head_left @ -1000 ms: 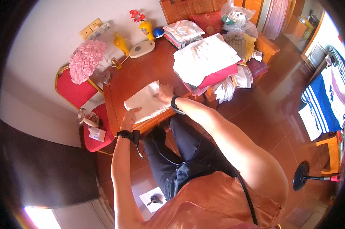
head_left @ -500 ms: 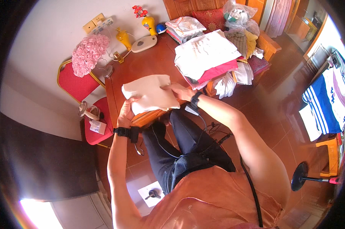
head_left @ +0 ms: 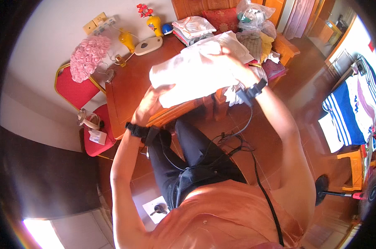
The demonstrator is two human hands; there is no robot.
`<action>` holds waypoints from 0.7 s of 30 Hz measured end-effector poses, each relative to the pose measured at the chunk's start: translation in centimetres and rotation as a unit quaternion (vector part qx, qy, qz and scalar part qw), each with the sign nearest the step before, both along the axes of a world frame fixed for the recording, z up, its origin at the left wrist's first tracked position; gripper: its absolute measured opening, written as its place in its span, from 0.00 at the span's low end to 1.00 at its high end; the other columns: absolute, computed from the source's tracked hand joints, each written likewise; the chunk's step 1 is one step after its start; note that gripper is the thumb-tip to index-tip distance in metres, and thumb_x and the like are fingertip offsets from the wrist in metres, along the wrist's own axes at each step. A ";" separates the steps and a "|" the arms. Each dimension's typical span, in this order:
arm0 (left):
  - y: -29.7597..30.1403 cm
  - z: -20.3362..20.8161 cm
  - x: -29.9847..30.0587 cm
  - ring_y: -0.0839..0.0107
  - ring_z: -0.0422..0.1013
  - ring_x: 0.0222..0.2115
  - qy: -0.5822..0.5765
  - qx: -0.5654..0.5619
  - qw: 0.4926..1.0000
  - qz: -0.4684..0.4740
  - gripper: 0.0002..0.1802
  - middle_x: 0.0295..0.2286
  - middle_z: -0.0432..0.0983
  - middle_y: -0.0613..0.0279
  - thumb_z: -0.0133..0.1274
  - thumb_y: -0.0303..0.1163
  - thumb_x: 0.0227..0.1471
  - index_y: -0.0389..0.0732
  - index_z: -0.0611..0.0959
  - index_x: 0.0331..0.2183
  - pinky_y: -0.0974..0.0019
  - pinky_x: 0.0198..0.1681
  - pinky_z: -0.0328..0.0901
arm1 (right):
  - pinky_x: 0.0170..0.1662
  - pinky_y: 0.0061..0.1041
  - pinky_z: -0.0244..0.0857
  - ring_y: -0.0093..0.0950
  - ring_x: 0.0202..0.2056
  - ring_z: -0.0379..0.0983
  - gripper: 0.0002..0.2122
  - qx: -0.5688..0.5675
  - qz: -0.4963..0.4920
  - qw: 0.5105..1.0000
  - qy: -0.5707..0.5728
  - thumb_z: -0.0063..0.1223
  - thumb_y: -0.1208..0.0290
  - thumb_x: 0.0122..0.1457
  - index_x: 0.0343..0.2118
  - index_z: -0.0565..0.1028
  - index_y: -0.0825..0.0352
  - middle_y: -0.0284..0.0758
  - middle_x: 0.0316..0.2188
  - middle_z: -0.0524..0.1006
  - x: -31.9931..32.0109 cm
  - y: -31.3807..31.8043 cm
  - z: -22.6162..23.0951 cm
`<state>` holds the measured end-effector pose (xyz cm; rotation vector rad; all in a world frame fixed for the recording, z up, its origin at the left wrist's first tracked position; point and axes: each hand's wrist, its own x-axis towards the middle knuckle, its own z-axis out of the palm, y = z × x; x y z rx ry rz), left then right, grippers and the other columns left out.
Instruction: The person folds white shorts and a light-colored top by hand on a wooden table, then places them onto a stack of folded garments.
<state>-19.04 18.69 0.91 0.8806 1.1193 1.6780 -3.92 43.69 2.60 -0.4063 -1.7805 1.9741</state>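
A white folded cloth [head_left: 184, 76], overexposed by sunlight, is held up over the right part of the table's near edge. My left hand [head_left: 154, 99] grips its near left corner, thumb on top and fingers underneath. At its far right side, my right hand [head_left: 233, 64] is closed on the cloth, its fingers partly lost in the glare. Just behind is a stack of folded clothes with a white piece [head_left: 238, 43] on top. The held cloth covers much of that stack, and I cannot tell whether they touch.
The wooden table [head_left: 127, 95] carries a pink rose lamp [head_left: 88, 56], yellow vases [head_left: 154, 25] and a white oval device [head_left: 148, 45]. More folded clothes [head_left: 194, 27] lie beyond. A red chair [head_left: 98, 128] stands left. Cables [head_left: 238, 143] hang by my legs. Striped clothes [head_left: 350, 110] lie at right.
Both my hands have moved the white cloth right and away from me, from over the table toward the clothes stack. It looks more spread out. The view has shifted slightly.
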 end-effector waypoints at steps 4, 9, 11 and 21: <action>6.4 0.9 0.3 0.69 0.70 0.44 0.018 0.020 1.000 -0.001 0.26 0.43 0.73 0.58 0.57 0.29 0.49 0.31 0.71 0.49 0.64 0.49 0.65 | 0.33 0.19 0.70 0.19 0.33 0.72 0.17 0.138 0.049 0.989 -0.005 0.54 0.64 0.57 0.46 0.72 0.67 0.31 0.35 0.76 0.5 6.1 4.1; 13.7 1.3 0.8 0.69 0.70 0.44 -0.037 0.071 0.997 0.014 0.21 0.42 0.74 0.58 0.54 0.28 0.52 0.31 0.72 0.47 0.65 0.49 0.65 | 0.33 0.21 0.69 0.19 0.31 0.72 0.15 0.275 0.032 0.960 -0.046 0.55 0.65 0.55 0.42 0.73 0.68 0.30 0.32 0.76 -0.2 13.0 5.9; 15.8 1.0 0.8 0.71 0.71 0.43 -0.064 0.073 0.995 0.019 0.16 0.41 0.75 0.58 0.51 0.28 0.55 0.32 0.74 0.45 0.64 0.49 0.66 | 0.32 0.21 0.69 0.20 0.30 0.72 0.13 0.245 0.034 0.967 -0.064 0.55 0.66 0.55 0.41 0.73 0.68 0.30 0.31 0.76 -0.6 14.9 5.3; 17.2 -4.6 -0.9 0.67 0.73 0.41 -0.157 -0.013 0.987 -0.031 0.13 0.41 0.75 0.58 0.51 0.27 0.55 0.34 0.74 0.43 0.61 0.49 0.69 | 0.26 0.22 0.67 0.22 0.24 0.73 0.07 0.118 -0.058 0.985 -0.110 0.56 0.69 0.54 0.32 0.76 0.67 0.30 0.21 0.74 -4.0 20.6 -2.8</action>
